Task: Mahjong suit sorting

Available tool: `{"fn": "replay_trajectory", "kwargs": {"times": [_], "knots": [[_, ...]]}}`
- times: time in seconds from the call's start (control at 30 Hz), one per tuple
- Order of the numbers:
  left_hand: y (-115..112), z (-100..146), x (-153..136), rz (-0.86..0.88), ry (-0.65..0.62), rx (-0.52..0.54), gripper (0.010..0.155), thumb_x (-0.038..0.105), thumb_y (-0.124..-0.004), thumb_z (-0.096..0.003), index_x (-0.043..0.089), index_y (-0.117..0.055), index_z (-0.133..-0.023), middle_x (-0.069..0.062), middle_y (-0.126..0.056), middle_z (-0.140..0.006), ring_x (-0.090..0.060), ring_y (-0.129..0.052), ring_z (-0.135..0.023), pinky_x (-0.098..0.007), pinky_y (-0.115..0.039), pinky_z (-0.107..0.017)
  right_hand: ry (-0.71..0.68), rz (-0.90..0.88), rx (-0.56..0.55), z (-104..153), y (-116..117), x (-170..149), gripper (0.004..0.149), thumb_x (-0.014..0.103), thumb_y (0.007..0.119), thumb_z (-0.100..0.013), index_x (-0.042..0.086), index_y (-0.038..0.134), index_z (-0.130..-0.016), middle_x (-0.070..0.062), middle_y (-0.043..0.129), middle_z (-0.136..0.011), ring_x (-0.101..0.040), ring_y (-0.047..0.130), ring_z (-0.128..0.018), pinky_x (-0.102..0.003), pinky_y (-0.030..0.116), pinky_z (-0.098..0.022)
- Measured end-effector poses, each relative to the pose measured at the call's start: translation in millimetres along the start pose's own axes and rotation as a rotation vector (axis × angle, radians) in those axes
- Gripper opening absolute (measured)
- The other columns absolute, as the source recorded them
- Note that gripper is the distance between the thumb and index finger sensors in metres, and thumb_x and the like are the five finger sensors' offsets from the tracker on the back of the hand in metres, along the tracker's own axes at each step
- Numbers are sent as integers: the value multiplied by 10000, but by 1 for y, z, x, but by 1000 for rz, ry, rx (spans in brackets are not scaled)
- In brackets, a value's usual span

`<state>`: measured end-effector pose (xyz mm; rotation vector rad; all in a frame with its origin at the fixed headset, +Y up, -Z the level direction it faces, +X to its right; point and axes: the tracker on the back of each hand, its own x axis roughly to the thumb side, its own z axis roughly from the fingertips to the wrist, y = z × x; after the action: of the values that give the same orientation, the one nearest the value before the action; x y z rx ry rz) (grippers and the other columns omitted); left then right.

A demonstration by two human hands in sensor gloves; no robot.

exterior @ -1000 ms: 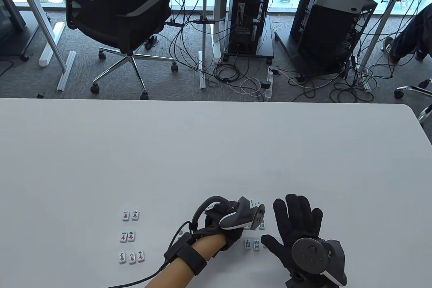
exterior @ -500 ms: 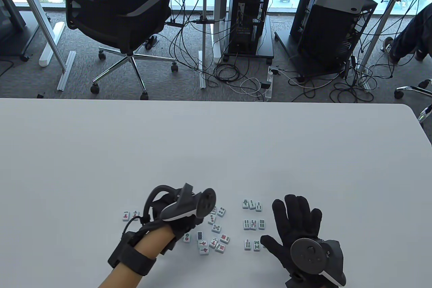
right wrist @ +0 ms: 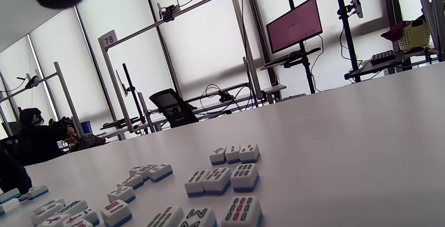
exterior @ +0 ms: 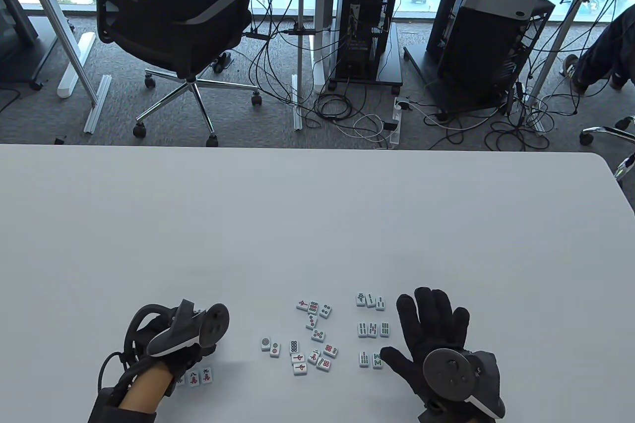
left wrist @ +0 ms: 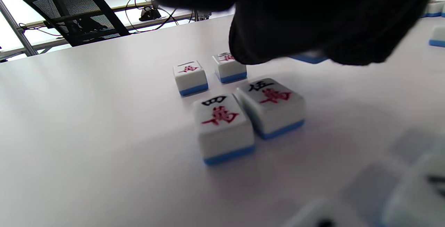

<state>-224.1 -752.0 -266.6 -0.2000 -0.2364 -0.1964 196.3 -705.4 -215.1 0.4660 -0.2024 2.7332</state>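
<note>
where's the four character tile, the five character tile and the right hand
four character tile (left wrist: pixel 222 121), left wrist view, on its printed top face
five character tile (left wrist: pixel 269 98), left wrist view, on its printed top face
right hand (exterior: pixel 436 338), table view, on the back of the glove

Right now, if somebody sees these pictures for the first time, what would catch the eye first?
Probably the two black-gloved hands at the table's near edge: the left hand hovers over the character tiles, and the right hand lies flat and spread beside the neat bamboo tiles. Between them sits a loose cluster of unsorted tiles. Beyond the white table, a black office chair stands out.
</note>
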Motion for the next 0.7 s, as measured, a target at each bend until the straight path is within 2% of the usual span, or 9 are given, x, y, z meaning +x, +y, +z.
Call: {"fn": "replay_trajectory", "kwargs": {"times": [0.3,0.5,0.7], "knots": [[-12,3,4,-65,5,-41,610,552,-894,-261,177,-881,-743,185,-972,-217,-72,-939,-39,-343,-848,-161,4,7,7,-1,0,0,844,634,607,-450,289,160,-1077,-131,99,-1151,-439,70,-1025,-739,157,-682],[-3,8,7,-82,20,-72,671,606,-848,-276,207,-842,-816,171,-986,-276,-87,-959,-100,-357,-849,-194,6,0,4,-1,0,0,843,633,608,-450,291,159,-1077,-130,96,-1151,-438,67,-1025,-738,153,-683],[27,11,39,-75,-53,76,628,592,-831,-300,192,-869,-782,167,-993,-281,-92,-968,-93,-359,-851,-198,4,-3,1,-1,-1,0,842,632,608,-451,292,160,-1077,-130,94,-1151,-437,65,-1025,-738,151,-683]]}}
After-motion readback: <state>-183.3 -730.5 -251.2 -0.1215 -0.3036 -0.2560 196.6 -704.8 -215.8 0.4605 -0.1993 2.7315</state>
